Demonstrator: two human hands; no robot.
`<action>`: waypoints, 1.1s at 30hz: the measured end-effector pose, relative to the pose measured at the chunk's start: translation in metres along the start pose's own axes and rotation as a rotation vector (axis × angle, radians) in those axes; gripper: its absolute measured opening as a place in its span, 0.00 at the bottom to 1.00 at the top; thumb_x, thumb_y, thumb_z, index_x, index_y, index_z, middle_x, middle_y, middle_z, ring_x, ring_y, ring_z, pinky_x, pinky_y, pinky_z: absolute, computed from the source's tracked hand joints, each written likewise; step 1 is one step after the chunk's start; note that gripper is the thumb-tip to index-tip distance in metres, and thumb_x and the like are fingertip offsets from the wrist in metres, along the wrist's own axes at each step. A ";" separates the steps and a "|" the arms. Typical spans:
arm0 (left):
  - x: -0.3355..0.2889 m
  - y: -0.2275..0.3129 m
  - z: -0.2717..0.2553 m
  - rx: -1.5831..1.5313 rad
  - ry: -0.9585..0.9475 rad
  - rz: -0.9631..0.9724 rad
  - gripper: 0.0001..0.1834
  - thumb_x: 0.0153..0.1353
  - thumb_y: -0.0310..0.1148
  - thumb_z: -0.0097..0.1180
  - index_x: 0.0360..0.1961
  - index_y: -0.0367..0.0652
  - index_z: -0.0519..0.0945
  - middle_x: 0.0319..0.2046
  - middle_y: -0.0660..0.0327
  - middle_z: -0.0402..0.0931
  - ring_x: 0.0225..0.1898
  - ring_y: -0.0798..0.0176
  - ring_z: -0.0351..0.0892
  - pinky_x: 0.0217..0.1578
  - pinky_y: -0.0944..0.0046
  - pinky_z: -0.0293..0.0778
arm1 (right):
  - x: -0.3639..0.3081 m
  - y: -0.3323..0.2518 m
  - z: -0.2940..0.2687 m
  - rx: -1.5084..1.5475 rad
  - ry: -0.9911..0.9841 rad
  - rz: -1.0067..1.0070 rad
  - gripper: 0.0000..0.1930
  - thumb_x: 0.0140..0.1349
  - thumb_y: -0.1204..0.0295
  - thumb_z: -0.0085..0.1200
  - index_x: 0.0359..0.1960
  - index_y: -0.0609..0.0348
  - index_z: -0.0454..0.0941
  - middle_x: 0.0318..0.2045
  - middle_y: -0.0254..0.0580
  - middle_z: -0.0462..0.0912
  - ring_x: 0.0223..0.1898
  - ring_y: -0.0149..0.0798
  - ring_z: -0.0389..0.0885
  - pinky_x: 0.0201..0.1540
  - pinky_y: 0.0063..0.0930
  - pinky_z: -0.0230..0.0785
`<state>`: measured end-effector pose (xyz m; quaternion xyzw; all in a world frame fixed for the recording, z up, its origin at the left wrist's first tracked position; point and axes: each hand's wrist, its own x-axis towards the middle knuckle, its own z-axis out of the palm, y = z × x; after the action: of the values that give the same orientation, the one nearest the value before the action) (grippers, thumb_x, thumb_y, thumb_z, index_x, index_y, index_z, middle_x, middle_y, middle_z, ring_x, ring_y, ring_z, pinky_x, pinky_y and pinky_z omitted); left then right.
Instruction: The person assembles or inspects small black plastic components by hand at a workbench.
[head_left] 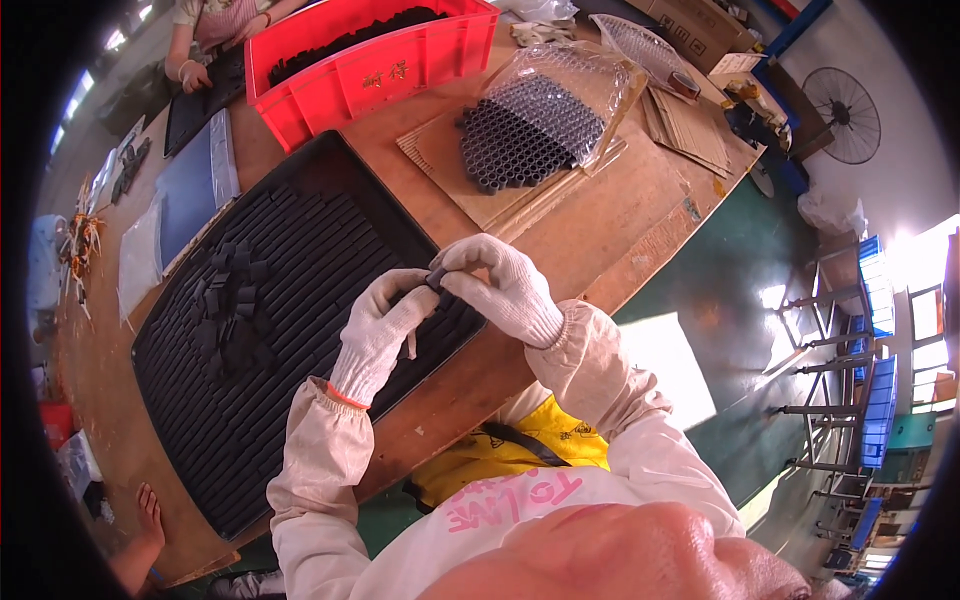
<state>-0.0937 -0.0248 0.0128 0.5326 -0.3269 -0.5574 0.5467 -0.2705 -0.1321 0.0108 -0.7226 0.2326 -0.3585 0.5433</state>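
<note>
Both my hands wear white knit gloves and meet over the right edge of a large black tray [345, 160]. Between the fingertips of my left hand [385, 325] and my right hand [500, 290] is a small dark grey tube [436, 278], pinched from both sides. More dark material shows just under my left fingers, partly hidden. Long rows of similar dark tubes [300, 240] lie side by side across the tray. A loose heap of short dark pieces [225, 310] rests on top of the rows, left of my hands.
A red crate [375, 75] of black pieces stands behind the tray. Dark tubes [525, 135] stand on end, partly under clear plastic, on cardboard [430, 160]. A co-worker's hand [193, 76] is at the far left, another person's hand [150, 515] at the near left. The wooden table's edge [430, 420] runs before me.
</note>
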 end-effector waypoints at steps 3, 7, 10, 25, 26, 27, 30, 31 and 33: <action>-0.001 0.003 0.007 0.013 0.037 0.007 0.16 0.67 0.35 0.63 0.50 0.36 0.81 0.31 0.64 0.79 0.22 0.78 0.72 0.17 0.77 0.66 | 0.001 0.001 0.000 -0.078 0.028 0.027 0.06 0.61 0.76 0.64 0.39 0.58 0.80 0.39 0.40 0.86 0.43 0.40 0.86 0.47 0.31 0.77; 0.000 0.005 0.007 0.029 0.064 -0.005 0.14 0.68 0.35 0.62 0.49 0.36 0.81 0.30 0.65 0.78 0.17 0.78 0.68 0.17 0.77 0.63 | 0.002 0.000 0.001 -0.440 0.095 -0.168 0.07 0.58 0.76 0.64 0.37 0.57 0.80 0.36 0.42 0.84 0.42 0.48 0.85 0.45 0.37 0.77; 0.002 0.001 0.004 0.007 0.055 -0.008 0.17 0.65 0.34 0.66 0.51 0.36 0.82 0.34 0.66 0.81 0.26 0.78 0.75 0.18 0.76 0.69 | 0.005 -0.004 -0.002 -0.573 0.101 -0.366 0.08 0.57 0.77 0.65 0.38 0.56 0.80 0.38 0.42 0.85 0.41 0.50 0.85 0.45 0.35 0.77; -0.001 -0.009 0.006 0.602 0.076 0.367 0.13 0.62 0.27 0.67 0.47 0.37 0.83 0.39 0.57 0.81 0.34 0.63 0.82 0.35 0.65 0.78 | 0.005 -0.025 -0.012 -0.573 -0.227 0.047 0.09 0.60 0.72 0.62 0.42 0.57 0.80 0.38 0.45 0.83 0.41 0.48 0.84 0.45 0.36 0.77; -0.001 -0.009 0.005 0.612 0.072 0.361 0.13 0.62 0.27 0.67 0.47 0.37 0.83 0.39 0.57 0.81 0.35 0.62 0.82 0.36 0.65 0.78 | 0.004 -0.018 -0.010 -0.570 -0.216 -0.017 0.10 0.60 0.73 0.62 0.42 0.57 0.79 0.38 0.45 0.82 0.43 0.48 0.84 0.46 0.36 0.77; 0.000 -0.010 0.004 0.610 0.071 0.361 0.13 0.62 0.27 0.67 0.47 0.37 0.83 0.39 0.57 0.81 0.35 0.62 0.82 0.36 0.65 0.78 | 0.002 -0.012 -0.009 -0.569 -0.206 -0.078 0.10 0.60 0.74 0.62 0.43 0.56 0.79 0.38 0.44 0.82 0.44 0.48 0.84 0.46 0.36 0.77; 0.000 -0.009 0.005 0.571 0.056 0.380 0.13 0.62 0.27 0.67 0.47 0.36 0.83 0.39 0.57 0.82 0.35 0.63 0.82 0.36 0.65 0.78 | -0.002 -0.003 -0.013 -0.551 -0.197 -0.239 0.12 0.59 0.76 0.63 0.44 0.55 0.79 0.39 0.42 0.82 0.45 0.49 0.83 0.48 0.37 0.77; -0.002 -0.001 0.008 0.499 0.066 0.240 0.13 0.63 0.27 0.67 0.47 0.36 0.82 0.39 0.57 0.82 0.36 0.63 0.82 0.37 0.65 0.78 | -0.003 -0.001 -0.014 -0.552 -0.196 -0.237 0.12 0.59 0.76 0.63 0.44 0.55 0.79 0.39 0.42 0.82 0.45 0.49 0.83 0.48 0.37 0.77; -0.002 0.001 0.008 0.454 0.066 0.148 0.13 0.64 0.29 0.66 0.47 0.36 0.83 0.38 0.58 0.82 0.31 0.67 0.81 0.33 0.67 0.78 | -0.005 0.002 -0.015 -0.540 -0.164 -0.280 0.13 0.57 0.76 0.65 0.44 0.53 0.80 0.42 0.40 0.82 0.46 0.49 0.82 0.49 0.37 0.77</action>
<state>-0.1015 -0.0253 0.0161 0.6343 -0.4638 -0.4105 0.4625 -0.2852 -0.1381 0.0101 -0.8923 0.1730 -0.2957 0.2940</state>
